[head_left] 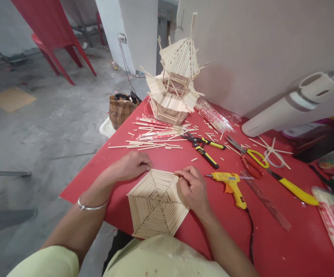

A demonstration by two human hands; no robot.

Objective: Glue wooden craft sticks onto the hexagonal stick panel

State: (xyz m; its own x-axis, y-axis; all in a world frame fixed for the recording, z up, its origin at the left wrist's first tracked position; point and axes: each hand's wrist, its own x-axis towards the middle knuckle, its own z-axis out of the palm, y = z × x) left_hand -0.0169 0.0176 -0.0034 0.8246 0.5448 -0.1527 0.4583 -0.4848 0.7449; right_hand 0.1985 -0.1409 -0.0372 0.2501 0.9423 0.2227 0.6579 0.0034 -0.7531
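Note:
A flat hexagonal panel of thin wooden sticks (156,202) lies on the red table (271,246) in front of me. My left hand (132,164) rests at its far left corner, fingers curled and pressed onto the edge. My right hand (192,188) pinches the panel's far right edge with bent fingers. A yellow glue gun (232,184) lies just right of my right hand, nozzle pointing left.
A stick-built tower model (176,80) stands at the table's far end amid loose sticks (152,138). Black-yellow pliers (203,148), yellow scissors (252,157), a yellow-handled knife (294,189), a ruler (266,200) and a white lamp (296,102) lie right. A checked bag (121,109) sits on the floor.

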